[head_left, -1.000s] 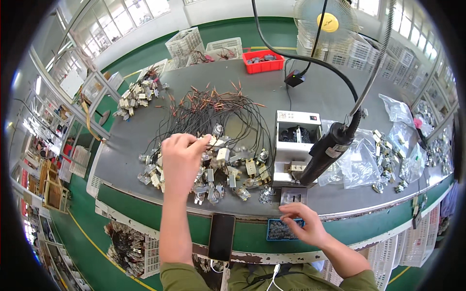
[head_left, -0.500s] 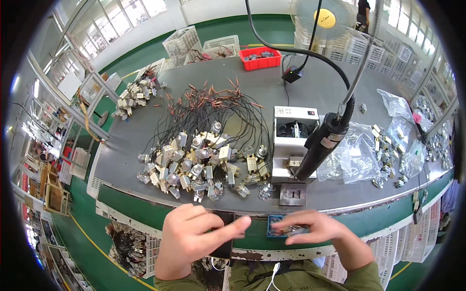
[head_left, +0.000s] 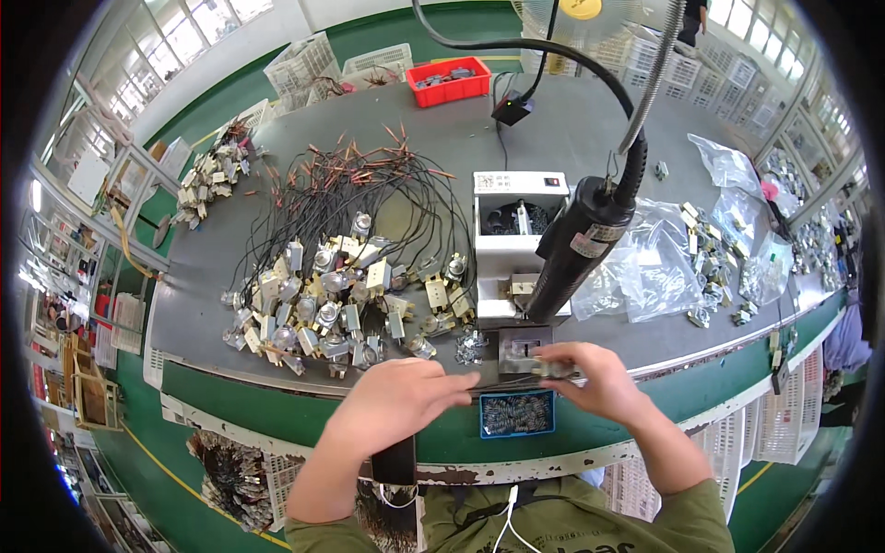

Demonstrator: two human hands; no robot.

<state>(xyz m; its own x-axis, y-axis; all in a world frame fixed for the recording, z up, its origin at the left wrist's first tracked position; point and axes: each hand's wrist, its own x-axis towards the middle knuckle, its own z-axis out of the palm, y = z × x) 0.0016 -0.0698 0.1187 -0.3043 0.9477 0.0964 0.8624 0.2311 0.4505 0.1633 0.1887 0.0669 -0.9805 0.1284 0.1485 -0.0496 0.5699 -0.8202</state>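
My right hand (head_left: 604,382) pinches a small cream-and-metal part (head_left: 555,369), blurred and half covered by the fingers, at the right edge of a grey metal fixture block (head_left: 513,348). To the left, my left hand (head_left: 398,398) is stretched toward the fixture, fingers extended and slightly smeared; I see nothing in it. Between and below the hands lies a blue tray (head_left: 483,431) of small metal pieces. A black electric screwdriver (head_left: 581,244) hangs tilted over the fixture, in front of a white screw feeder (head_left: 507,247).
Left of the feeder is a heap of cream-and-grey lamp-holder-like parts (head_left: 323,309) with black wires. Clear plastic bags (head_left: 659,276) and loose parts lie to the right. A red bin (head_left: 449,83) stands at the back. A black phone-like slab (head_left: 395,463) is below my left hand.
The view has shifted. My right hand has moved from over the blue tray up to the fixture with the part. My left hand has turned, its fingers now pointing right.
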